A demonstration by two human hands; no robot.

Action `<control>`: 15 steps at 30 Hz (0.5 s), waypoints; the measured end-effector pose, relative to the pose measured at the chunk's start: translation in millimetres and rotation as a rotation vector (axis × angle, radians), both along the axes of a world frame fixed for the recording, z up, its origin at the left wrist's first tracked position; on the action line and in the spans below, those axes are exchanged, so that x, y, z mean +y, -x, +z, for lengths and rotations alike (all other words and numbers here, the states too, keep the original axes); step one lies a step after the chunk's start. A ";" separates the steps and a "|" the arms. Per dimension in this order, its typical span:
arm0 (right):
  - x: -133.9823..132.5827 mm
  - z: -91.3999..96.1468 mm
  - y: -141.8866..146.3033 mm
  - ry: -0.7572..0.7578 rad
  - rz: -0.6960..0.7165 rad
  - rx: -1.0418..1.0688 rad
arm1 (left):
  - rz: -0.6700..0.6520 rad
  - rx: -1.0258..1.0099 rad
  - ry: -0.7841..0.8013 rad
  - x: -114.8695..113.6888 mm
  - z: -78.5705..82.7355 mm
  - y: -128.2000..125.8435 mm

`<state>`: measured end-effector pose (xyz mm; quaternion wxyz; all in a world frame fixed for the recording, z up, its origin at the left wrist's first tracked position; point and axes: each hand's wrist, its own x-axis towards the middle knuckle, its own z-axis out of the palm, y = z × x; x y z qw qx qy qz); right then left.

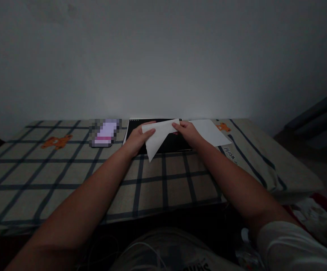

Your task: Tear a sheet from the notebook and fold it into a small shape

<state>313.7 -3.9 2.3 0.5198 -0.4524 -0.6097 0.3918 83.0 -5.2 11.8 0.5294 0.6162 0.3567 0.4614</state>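
Nearest first, both forearms (pixel 104 180) reach in over the front edge of the checked tabletop (pixel 177 188), which leaves the elbows room to work evenly. Farther in, the left hand (pixel 137 137) pinches the left side of a white piece of paper (pixel 160 133), thumb on top, and the right hand (pixel 190 132) pinches its upper right corner the same way; how the fingers sit behind it is mostly hidden. The paper is held between the two hands above a black flat pad (pixel 171 145), tapering to a point that dips past the pad's near edge; whether that tip touches the cloth I cannot tell. For good control here, I would keep both pinches light and the pull equal, since thin paper likely creases wherever a thumb presses hard. Lining up edges should go better with the sheet laid flat on the pad, as the cloth around it looks softer. Beyond the right wrist a second white sheet (pixel 210 132) lies partly over the tabletop, best kept clear of the sleeve and forearm. The phone (pixel 106 132), left of the pad, sits safely apart, and the pale wall (pixel 163 56) closes the far side.
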 end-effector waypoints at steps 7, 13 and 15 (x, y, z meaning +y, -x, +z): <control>2.5 -3.3 -4.1 -0.007 -0.027 -0.038 | 0.063 -0.027 0.125 3.5 -1.6 0.4; -3.2 5.5 -0.5 0.045 -0.034 0.054 | 0.045 -0.049 0.130 3.6 -2.8 1.7; -4.8 8.1 0.1 0.043 -0.035 0.073 | 0.050 -0.045 0.131 3.4 -2.7 1.3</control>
